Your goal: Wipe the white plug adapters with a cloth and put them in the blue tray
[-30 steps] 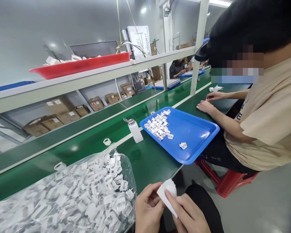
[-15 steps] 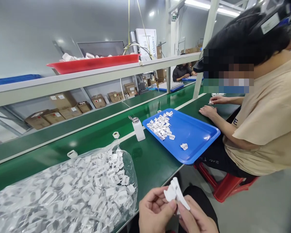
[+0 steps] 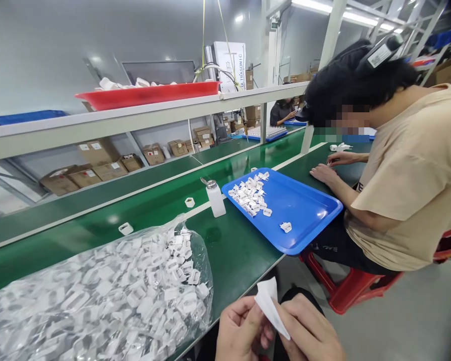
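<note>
White folded wipe cloth (image 3: 271, 306) sits pinched between both hands at bottom centre, just off the near edge of the green bench top (image 3: 233, 250). Left hand (image 3: 240, 328) fingers curl shut on its lower left side; right hand (image 3: 310, 333) closes on it from the right, thumb over the cloth. Clear plastic bag of white plastic parts (image 3: 97, 296) lies left; blue plastic tray (image 3: 304, 210) further off.

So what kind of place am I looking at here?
Most likely a factory assembly line: a long green conveyor belt, a clear bag of small white plastic parts, and a co-worker seated at a blue tray.
</note>
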Tool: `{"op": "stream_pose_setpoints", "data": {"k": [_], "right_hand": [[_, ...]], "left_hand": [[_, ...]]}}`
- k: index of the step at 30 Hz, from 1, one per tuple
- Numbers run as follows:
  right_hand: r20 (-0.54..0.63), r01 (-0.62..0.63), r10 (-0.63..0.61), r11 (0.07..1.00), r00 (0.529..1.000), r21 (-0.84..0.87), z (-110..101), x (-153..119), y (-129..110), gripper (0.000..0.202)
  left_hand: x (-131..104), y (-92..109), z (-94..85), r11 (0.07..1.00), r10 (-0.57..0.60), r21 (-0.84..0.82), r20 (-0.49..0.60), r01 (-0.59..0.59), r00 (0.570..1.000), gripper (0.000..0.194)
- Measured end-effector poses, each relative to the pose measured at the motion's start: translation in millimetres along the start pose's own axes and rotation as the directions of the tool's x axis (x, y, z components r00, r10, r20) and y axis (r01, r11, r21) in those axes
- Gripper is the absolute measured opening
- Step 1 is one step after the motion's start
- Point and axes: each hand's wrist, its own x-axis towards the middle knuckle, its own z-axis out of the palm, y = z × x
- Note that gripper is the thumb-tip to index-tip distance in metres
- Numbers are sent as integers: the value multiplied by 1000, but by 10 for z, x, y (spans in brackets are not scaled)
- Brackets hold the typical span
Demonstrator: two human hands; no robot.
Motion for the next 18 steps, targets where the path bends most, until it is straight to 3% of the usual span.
{"op": "stream_pose_setpoints", "data": {"k": [3, 5, 7, 9, 11, 13, 15, 18], "right_hand": [[-90, -145, 137, 986, 986, -85, -49, 3, 29, 49], [-134, -237, 232, 971, 963, -26, -52, -8, -3, 47], [-52, -205, 210, 975, 976, 86, -46, -15, -25, 48], [38, -103, 98, 981, 994, 165, -34, -15, -17, 51], [30, -54, 50, 990, 998, 131, -19, -14, 11, 54], [-37, -107, 108, 994, 993, 30, -3, -21, 27, 53], [-106, -258, 257, 966, 961, 4, 11, -34, -3, 44], [-182, -507, 534, 844, 826, 177, 43, -34, -152, 27]], "left_hand": [[17, 12, 17, 1000, -10, -28, -27, 9, 1000, 47], [21, 22, 26, 999, -19, -35, -44, 18, 999, 46], [14, 32, 29, 999, -28, -30, -37, 27, 999, 48], [5, 39, 29, 998, -48, -37, -12, 48, 999, 49], [3, 43, 27, 996, -75, -57, 7, 75, 997, 48], [12, 44, 26, 990, -112, -81, 9, 112, 994, 47], [24, 44, 32, 985, -146, -91, 18, 147, 989, 49], [29, 33, 59, 993, -81, -82, 6, 81, 997, 49]]}}
